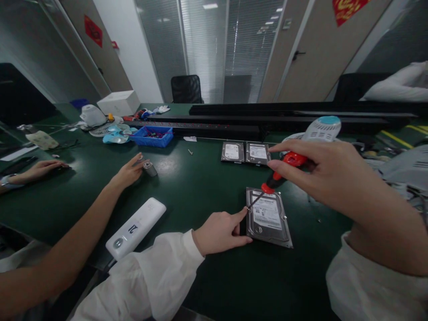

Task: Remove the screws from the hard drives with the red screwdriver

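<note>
A silver hard drive (269, 218) lies flat on the green table (207, 191) in front of me. My left hand (222, 232) rests against its left edge, forefinger stretched to the top left corner, other fingers curled. My right hand (314, 171) is closed round the red handle of a screwdriver (279, 176). The screwdriver's tip sits at the drive's top left corner, right by my left forefinger.
Two more hard drives (245, 152) lie further back. A white device (135, 228) lies at the left front. Another person's hand (129, 171) touches a small metal cylinder (150, 168); a further hand (40, 169) lies far left. A blue tray (152, 136) and white box (118, 102) stand behind.
</note>
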`<state>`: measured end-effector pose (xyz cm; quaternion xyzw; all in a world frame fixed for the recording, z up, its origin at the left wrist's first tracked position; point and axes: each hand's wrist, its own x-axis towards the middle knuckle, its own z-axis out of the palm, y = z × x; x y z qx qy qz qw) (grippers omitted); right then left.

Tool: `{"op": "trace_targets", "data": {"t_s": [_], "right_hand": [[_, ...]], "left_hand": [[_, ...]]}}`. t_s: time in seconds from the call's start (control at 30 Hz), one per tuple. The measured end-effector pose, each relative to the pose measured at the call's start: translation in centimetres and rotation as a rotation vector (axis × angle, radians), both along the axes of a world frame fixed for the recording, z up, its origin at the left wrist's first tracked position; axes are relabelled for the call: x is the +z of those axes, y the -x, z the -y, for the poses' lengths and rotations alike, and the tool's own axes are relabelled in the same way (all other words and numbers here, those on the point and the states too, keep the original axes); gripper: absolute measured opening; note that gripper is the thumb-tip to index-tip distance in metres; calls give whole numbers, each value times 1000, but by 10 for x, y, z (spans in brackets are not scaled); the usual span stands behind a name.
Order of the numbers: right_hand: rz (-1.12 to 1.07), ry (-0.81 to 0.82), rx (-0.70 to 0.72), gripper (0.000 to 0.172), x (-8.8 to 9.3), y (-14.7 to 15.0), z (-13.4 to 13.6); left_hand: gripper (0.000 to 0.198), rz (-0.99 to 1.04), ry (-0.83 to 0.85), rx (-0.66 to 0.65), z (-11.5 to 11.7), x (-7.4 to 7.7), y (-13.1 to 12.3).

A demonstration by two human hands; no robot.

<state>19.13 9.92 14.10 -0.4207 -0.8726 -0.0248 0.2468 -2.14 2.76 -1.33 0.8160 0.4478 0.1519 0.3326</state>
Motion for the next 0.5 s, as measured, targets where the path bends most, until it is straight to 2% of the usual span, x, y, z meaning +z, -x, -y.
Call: {"op": "trace_targets", "data": {"t_s": [0.2, 0.4, 0.5], "right_hand": [[-10, 16, 171, 46, 4, -3, 1], [28, 60, 9, 46, 3, -1, 1], [16, 45, 78, 45, 3, -4, 0]], "left_hand": [[79, 8, 12, 4, 1, -1, 0], [79, 15, 6, 7, 1, 0, -1], [80, 5, 11, 7, 1, -2, 0]]}}
